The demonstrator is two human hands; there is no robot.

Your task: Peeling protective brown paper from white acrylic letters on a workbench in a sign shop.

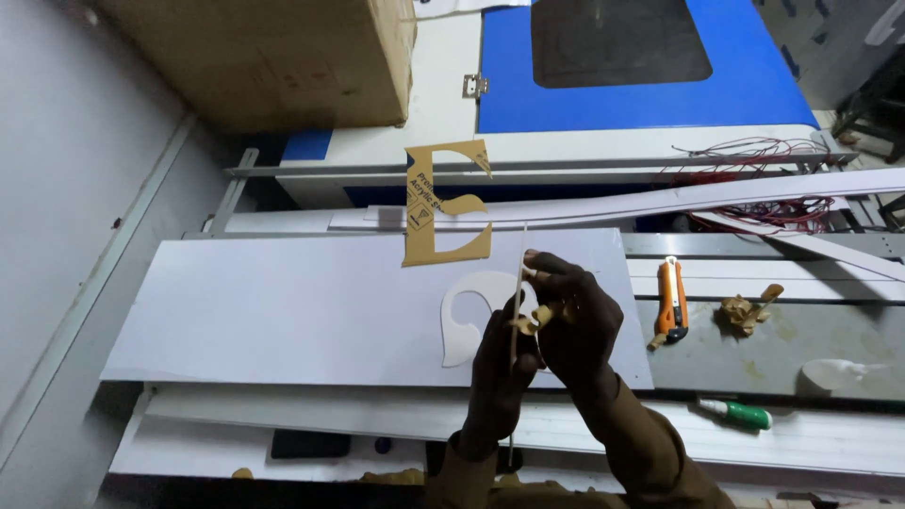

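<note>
Both forearms rose together from below; left hand (498, 363) and right hand (575, 316) met, fingers curled closed in a pinching grip.

My left hand (498, 363) and right hand (575, 316) meet over the near right part of the flat sheet (283, 311), both touching a thin upright strip (519, 283). A curved cutout (471, 316) lies on the sheet just left of my hands. Beyond them lies a letter-shaped cutout (448, 203). To the right, off the sheet, lies a utility knife (670, 300), then a crumpled scrap (745, 311); a marker (740, 413) lies nearer. A cardboard box (273, 57) sits far left, a machine (641, 66) far right.
</note>
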